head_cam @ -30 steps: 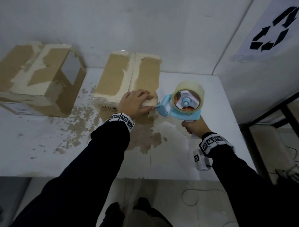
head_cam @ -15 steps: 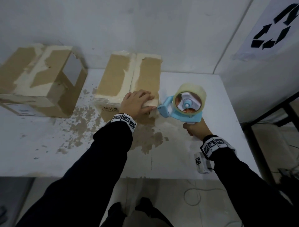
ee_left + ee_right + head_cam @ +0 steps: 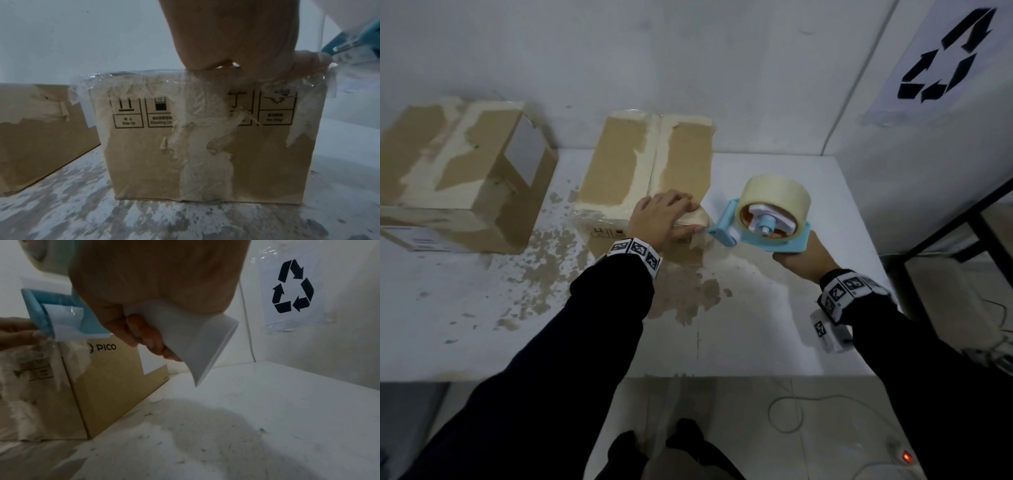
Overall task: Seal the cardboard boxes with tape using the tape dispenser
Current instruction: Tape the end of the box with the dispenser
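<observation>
Barely shifted, the tape dispenser (image 3: 767, 222) is clenched by the right hand (image 3: 804, 257) beside the near corner of the PICO cardboard box (image 3: 616, 171), where tape (image 3: 700, 217) is anchored under the left hand's (image 3: 659, 219) flat fingers (image 3: 674, 202).

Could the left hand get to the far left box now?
Probably yes: only table lies between the left box and the middle box. But the left hand is pressing tape onto that one and must let go first.

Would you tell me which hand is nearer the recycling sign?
Right. The right hand grips the dispenser below-left of the recycling sign; the left hand rests on the box, farther left.
</observation>
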Demonstrator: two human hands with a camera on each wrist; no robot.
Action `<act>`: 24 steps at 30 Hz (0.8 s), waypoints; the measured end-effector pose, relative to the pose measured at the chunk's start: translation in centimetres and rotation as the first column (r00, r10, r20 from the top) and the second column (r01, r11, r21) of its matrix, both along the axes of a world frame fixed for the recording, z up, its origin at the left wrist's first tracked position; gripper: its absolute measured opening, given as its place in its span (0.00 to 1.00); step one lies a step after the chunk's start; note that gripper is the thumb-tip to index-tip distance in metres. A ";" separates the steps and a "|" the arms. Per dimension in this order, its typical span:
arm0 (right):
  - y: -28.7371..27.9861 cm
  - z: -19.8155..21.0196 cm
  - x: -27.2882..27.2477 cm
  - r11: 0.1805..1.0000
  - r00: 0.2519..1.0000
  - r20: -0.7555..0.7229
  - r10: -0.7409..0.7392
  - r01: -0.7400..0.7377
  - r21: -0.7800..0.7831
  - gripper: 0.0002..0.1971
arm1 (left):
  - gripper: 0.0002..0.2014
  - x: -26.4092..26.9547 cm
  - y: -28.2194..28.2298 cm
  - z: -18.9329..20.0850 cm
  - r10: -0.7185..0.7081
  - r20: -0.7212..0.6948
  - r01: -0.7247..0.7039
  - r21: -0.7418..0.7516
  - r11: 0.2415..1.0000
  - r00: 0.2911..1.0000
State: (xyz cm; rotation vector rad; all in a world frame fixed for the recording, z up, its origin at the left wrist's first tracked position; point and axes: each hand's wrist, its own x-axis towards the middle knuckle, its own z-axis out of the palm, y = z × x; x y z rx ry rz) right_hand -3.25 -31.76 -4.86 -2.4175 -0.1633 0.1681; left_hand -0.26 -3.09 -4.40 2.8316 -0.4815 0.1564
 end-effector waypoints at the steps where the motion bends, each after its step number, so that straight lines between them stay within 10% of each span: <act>1: -0.3 -0.2 0.1 1.000 1.000 0.002 -0.006 0.006 0.006 0.19 | 0.23 0.0 0.0 0.0 -0.001 0.005 0.001 0.000 1.000 1.000; 12: 1.6 -2.2 -0.4 0.996 0.995 -0.041 -0.090 0.091 0.023 0.11 | 0.24 -0.1 0.0 0.0 0.009 -0.022 -0.009 -0.009 1.000 1.000; 17: -2.6 -5.5 -4.9 0.900 0.950 -0.307 -0.048 -0.093 -0.427 0.17 | 0.26 0.2 0.2 -0.2 0.035 -0.015 -0.036 -0.016 0.999 0.999; 24: -2.2 -6.1 -5.3 0.930 0.872 -0.344 -0.349 0.367 -0.013 0.13 | 0.33 0.3 0.2 -1.0 0.039 0.042 -0.040 0.032 0.999 0.998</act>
